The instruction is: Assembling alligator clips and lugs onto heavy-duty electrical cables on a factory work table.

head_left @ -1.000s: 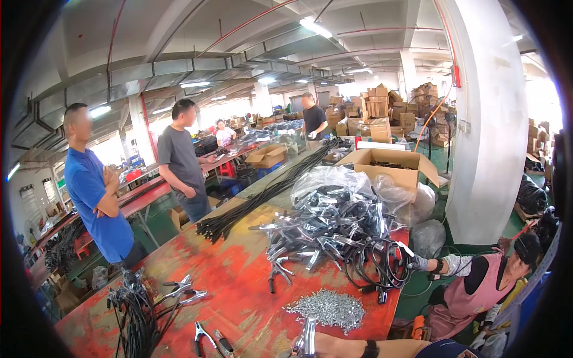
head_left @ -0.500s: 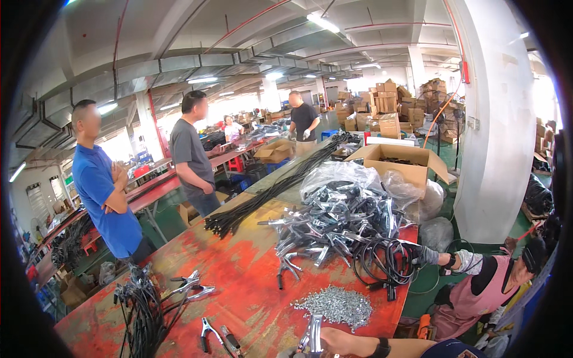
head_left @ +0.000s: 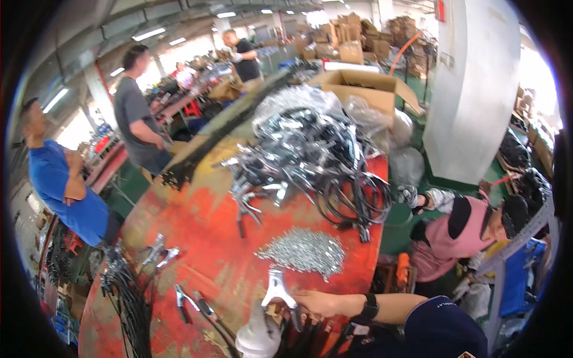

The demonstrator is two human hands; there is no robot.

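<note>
A silver spring clamp with black handle grips (head_left: 276, 290) stands jaws-up near the front edge of the red table. My left hand (head_left: 258, 335), in a pale glove, is closed about the clamp's lower left side; motion blurs its fingers. From the right, my bare right hand (head_left: 319, 303) reaches in, fingers bent round the other handle. Just beyond the jaws lies a heap of small metal screws or similar fasteners (head_left: 304, 249). To the left are another clamp (head_left: 184, 303) and black cables (head_left: 216, 322). More dark cable ends hang below my hands, partly hidden.
A big pile of metal clamps (head_left: 298, 149) covers the table's far part, beside coiled black cable (head_left: 358, 200). A cable bundle with clamps (head_left: 122, 286) lies at left. A co-worker in a pink apron (head_left: 456, 241) is at right; several people stand beyond the table.
The view has tilted down and shifted right. Both my hands and the clamp now show more fully, higher in the picture. The co-worker's gloved hand has come away from the coiled cable.
</note>
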